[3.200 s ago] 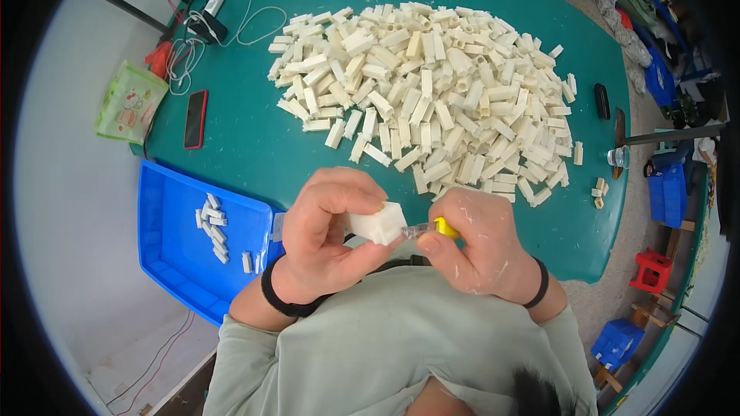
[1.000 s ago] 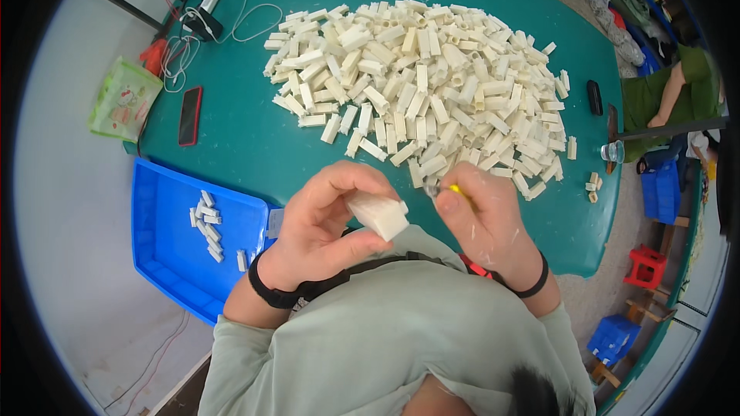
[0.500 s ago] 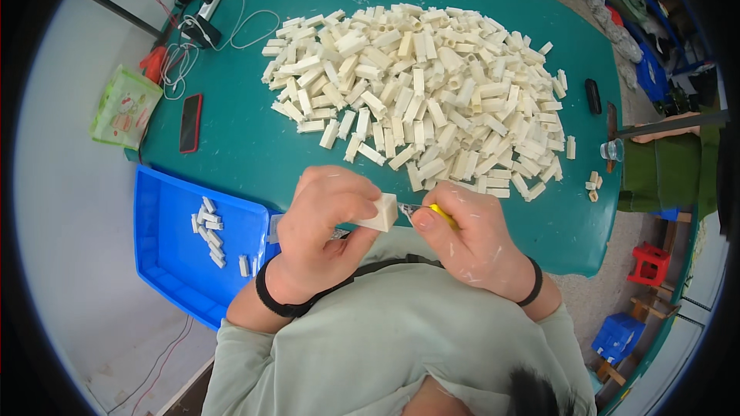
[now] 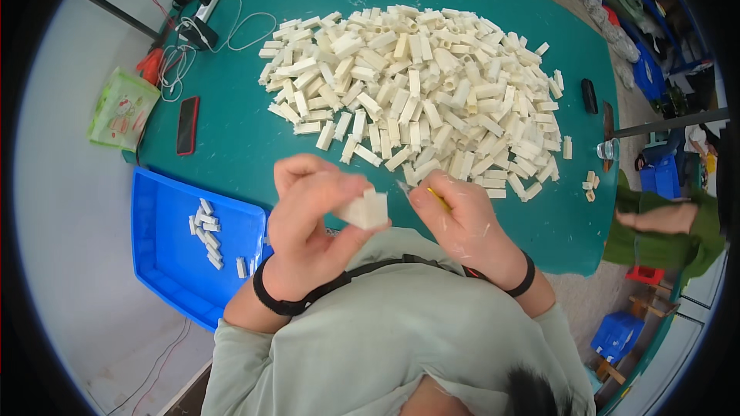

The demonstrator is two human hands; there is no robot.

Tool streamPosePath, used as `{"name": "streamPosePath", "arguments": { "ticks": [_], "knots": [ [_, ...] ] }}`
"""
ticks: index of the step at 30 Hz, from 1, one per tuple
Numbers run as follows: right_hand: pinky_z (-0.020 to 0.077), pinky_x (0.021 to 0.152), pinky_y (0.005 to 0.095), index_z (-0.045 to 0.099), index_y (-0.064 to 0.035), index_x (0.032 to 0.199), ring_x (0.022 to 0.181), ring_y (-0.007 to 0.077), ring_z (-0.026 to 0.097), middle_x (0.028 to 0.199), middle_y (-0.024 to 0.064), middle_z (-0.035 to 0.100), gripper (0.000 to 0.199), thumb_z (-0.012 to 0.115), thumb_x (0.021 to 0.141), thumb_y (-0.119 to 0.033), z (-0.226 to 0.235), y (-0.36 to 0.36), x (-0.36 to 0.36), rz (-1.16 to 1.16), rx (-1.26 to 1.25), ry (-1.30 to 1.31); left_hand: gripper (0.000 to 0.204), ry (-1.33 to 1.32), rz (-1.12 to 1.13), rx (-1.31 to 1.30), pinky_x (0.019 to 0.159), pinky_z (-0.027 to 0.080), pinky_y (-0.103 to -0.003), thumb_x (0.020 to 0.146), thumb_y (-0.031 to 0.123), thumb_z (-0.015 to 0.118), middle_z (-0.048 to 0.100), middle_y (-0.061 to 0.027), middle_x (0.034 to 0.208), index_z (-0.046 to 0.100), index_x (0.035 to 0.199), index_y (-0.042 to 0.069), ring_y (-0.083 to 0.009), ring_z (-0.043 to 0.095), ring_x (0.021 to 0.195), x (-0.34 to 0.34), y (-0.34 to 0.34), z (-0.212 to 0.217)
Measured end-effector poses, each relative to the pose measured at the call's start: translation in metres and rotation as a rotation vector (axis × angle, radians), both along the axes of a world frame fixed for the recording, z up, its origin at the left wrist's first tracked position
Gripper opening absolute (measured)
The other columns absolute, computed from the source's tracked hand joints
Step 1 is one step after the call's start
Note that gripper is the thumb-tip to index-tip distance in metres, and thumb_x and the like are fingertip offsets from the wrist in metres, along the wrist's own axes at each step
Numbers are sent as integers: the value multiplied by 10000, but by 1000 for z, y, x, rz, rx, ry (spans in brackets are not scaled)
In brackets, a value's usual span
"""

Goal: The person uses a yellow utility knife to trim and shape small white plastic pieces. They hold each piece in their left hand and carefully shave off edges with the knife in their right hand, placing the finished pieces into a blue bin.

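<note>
Between the thumb and fingers of my left hand (image 4: 308, 219) is a cream-white rectangular plastic piece (image 4: 370, 210), its square end turned to the right. My right hand (image 4: 474, 227) is closed round a yellow-handled knife (image 4: 438, 199). The knife's thin metal tip points up and left, a short gap away from the piece. Pale shavings cling to the back of my right hand. Just beyond both hands, a broad heap of similar cream-white pieces (image 4: 432, 100) with ragged ends lies on the green table (image 4: 239, 123).
At left, a blue tray (image 4: 166, 239) holds several white pieces. A red-edged phone (image 4: 187, 125), a power strip (image 4: 206, 6) with cables and a green-white bag (image 4: 123, 108) are farther back. A black object (image 4: 590, 96) and a clear cup (image 4: 607, 149) sit near the right edge, where another person's arm (image 4: 659, 218) shows.
The knife tip has come away from the piece, which my left hand has tilted and shifted left. At right, the other person's arm has moved nearer.
</note>
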State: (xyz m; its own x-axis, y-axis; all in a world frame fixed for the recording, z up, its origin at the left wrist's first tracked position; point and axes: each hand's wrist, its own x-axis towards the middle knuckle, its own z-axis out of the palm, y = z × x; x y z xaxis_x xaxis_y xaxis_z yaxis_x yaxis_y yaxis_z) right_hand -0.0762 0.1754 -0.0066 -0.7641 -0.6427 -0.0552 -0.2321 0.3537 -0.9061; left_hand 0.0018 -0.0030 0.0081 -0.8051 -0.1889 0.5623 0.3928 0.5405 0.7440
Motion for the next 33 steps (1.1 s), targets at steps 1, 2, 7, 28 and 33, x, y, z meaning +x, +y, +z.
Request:
{"name": "streamPosePath", "arguments": {
  "ticks": [1,2,7,28,33],
  "knots": [
    [390,487,303,510,-18,745,490,223,470,566,110,494,327,599,871,-306,2,0,0,-8,-49,-53,288,-42,-11,0,710,444,-328,619,-35,741,606,-44,906,573,831,62,-223,541,853,-1,-3,0],
    [393,494,289,516,-16,760,495,195,477,570,99,503,314,613,863,-297,4,0,0,-17,-98,-106,303,-85,-23,0,723,448,-321,636,-32,743,601,-46,920,565,865,59,-211,546,859,-1,-8,-2],
    [396,516,245,542,-8,847,560,85,478,638,35,559,231,686,809,-184,3,-5,6,-6,-173,-206,385,-215,-101,857,788,467,-289,735,-29,705,566,-70,994,478,1033,56,-148,557,891,-3,-2,-14],
    [367,483,237,538,-26,864,522,106,443,633,43,510,193,664,825,-167,15,-3,4,2,-287,21,321,-401,-368,730,622,431,-214,780,-10,669,583,-35,893,519,1061,35,-74,537,752,-1,-2,-5],
    [383,493,272,530,-15,849,519,158,455,655,74,509,213,583,878,-219,23,0,3,55,-260,-29,245,-234,-178,821,742,504,-255,776,-94,634,603,-143,1032,500,955,6,-144,593,901,-7,1,-8]
  ]
}}
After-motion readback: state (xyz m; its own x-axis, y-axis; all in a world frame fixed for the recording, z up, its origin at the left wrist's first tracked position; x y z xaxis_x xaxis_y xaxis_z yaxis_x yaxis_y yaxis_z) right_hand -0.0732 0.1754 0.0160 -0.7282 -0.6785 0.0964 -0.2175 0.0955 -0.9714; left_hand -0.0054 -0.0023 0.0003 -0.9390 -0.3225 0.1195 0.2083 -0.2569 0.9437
